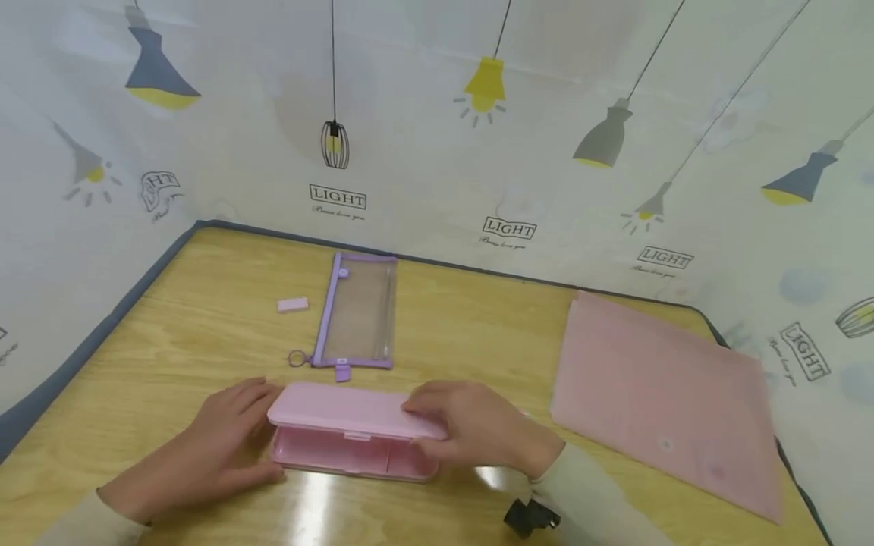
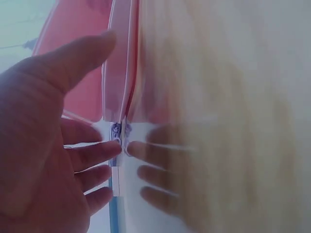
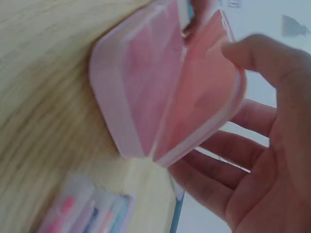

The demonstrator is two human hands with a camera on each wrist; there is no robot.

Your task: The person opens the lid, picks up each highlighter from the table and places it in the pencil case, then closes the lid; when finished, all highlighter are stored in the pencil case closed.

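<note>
A pink pencil case (image 1: pixel 334 453) lies on the wooden table with its lid (image 1: pixel 341 407) partly raised. My right hand (image 1: pixel 471 425) grips the lid at its right end, thumb on the inner side and fingers behind, as the right wrist view shows. Inside the case a divider is visible, and the part that shows holds nothing. At the case's left end is my left hand (image 1: pixel 221 440), its thumb by the front corner and its fingers (image 2: pixel 92 155) loosely extended around the end.
Behind the case lies a clear pouch with purple edging (image 1: pixel 358 311), a small pink eraser-like block (image 1: pixel 293 304) to its left. A pink sheet or folder (image 1: pixel 662 394) covers the right side. Several coloured pen-like items (image 3: pixel 90 211) lie near the case's right end. A printed cloth surrounds the table.
</note>
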